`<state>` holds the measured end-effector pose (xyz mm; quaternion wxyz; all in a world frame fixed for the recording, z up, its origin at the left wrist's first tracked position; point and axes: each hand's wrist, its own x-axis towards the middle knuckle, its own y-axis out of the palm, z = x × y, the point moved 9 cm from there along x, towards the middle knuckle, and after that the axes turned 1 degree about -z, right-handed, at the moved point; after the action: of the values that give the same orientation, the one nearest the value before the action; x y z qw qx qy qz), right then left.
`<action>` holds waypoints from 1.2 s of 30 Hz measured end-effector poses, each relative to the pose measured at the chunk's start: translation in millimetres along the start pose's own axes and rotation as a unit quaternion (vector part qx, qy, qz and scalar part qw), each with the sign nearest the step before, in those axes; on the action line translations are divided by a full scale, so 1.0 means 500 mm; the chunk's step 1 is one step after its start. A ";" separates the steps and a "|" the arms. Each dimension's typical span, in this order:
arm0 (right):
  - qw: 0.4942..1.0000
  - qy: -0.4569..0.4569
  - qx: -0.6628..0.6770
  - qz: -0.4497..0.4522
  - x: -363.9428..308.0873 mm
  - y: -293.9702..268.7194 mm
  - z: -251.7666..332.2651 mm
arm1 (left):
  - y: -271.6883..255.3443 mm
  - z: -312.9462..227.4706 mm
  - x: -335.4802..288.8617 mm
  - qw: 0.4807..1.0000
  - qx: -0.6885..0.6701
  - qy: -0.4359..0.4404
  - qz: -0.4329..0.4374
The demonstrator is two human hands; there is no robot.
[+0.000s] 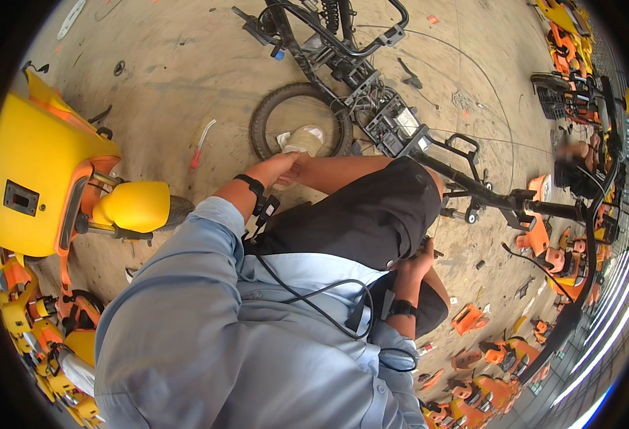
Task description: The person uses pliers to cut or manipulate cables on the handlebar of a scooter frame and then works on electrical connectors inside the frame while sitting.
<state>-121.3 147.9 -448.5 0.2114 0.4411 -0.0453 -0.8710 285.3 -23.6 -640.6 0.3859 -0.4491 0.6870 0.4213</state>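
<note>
My left hand [290, 169] reaches down to the ankle of my bent leg, just behind a pale shoe [306, 139]. Its fingers look curled in, but the leg partly hides them and anything they hold. Low by my other knee, my right hand [420, 262] is closed, and a small dark end pokes out past the fingers; I cannot make out what it is. In front of me lies a stripped black scooter frame [393, 118], its wiring and inner parts bare. A wheel with a dark tyre [263, 118] rests beside my shoe.
At left stands a yellow scooter body [50, 179] with a yellow front fender [132, 206]. A red-and-clear tube [200, 145] and a black lever [409, 74] lie on the concrete. Orange panels [470, 319] pile up at lower right. Another person sits at far right.
</note>
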 end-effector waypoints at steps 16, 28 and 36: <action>0.998 -0.039 -0.037 0.040 -0.001 0.012 0.019 | 0.141 -0.073 -0.132 0.988 -0.093 0.022 0.121; 0.996 -0.042 -0.005 0.083 -0.014 0.038 0.011 | 0.114 -0.081 -0.118 0.999 -0.020 0.043 -0.020; 0.994 -0.028 -0.038 0.097 -0.031 0.061 0.001 | 0.192 -0.114 -0.151 0.977 -0.147 0.035 0.153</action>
<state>-103.7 126.7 -428.3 0.3104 0.4014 -0.0607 -0.8596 208.8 -31.2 -529.7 0.2224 -0.4053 0.6909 0.5558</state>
